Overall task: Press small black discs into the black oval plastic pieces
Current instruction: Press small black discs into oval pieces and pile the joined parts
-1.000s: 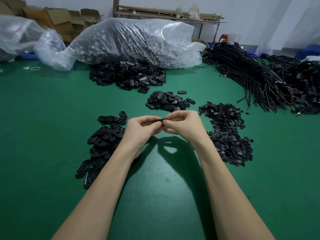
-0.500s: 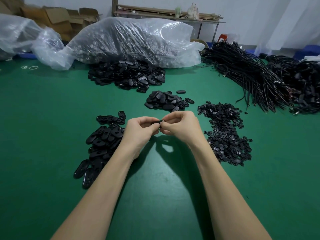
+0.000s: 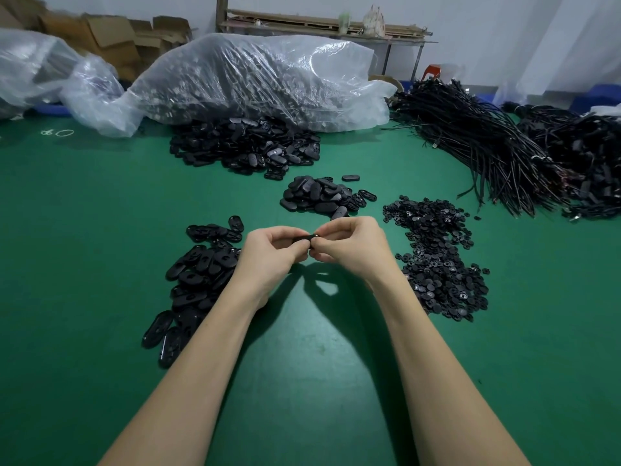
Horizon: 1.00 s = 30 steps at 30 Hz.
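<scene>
While both forearms reach out over the green bench (image 3: pixel 84 264), the left hand (image 3: pixel 268 255) and the right hand (image 3: pixel 349 245) meet fingertip to fingertip above it, both curled tight. Pinched between them is one black oval piece (image 3: pixel 304 237), only a sliver of it showing between the thumbs and forefingers. Whether a disc sits in it, I cannot tell; the fingers cover that spot. Just left of the left hand lies a heap of oval pieces (image 3: pixel 195 277), trailing back beside the left forearm. Right of the right hand spreads the pile of small black discs (image 3: pixel 437 257), near the wrist but not touching. Beyond the hands sits a smaller mound of ovals (image 3: pixel 322 196), and further off a bigger mound (image 3: pixel 245 148) spills from under a clear plastic bag (image 3: pixel 255 79). Far off to the right, bundled black cables (image 3: pixel 487 142) lie across the bench.
</scene>
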Tool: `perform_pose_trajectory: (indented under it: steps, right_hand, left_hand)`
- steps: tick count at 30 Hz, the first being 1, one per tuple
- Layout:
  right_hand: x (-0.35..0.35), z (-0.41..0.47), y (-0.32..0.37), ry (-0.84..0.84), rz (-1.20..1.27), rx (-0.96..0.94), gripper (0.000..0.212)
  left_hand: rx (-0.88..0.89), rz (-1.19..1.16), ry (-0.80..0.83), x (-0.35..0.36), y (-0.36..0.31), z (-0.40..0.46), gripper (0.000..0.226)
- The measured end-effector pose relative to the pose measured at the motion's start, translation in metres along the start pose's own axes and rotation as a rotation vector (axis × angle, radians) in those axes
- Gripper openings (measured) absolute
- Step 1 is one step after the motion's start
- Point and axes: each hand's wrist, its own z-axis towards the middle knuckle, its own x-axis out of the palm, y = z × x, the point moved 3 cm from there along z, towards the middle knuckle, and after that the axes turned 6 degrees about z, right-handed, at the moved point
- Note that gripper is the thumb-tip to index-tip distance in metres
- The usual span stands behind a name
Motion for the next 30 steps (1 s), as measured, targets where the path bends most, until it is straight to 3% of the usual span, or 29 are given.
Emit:
perform_pose_trajectory:
  steps: [9,19,30]
  right_hand:
    - [0.0,-0.001,-0.003,0.051,0.237,0.065,0.01]
    - [0.005,0.0,-0.004,-0.029,-0.061,-0.004,0.009]
    - [0.009,-0.002,-0.004,-0.025,-0.08,-0.047,0.01]
  left_hand:
    - [-0.007,-0.082,0.022,-0.003,-0.004,-0.002,0.012]
    - [-0.011,0.093,-0.072,-0.002,-0.002,-0.002,0.016]
    - [-0.001,0.156,-0.125,-0.004,0.0,0.0,0.02]
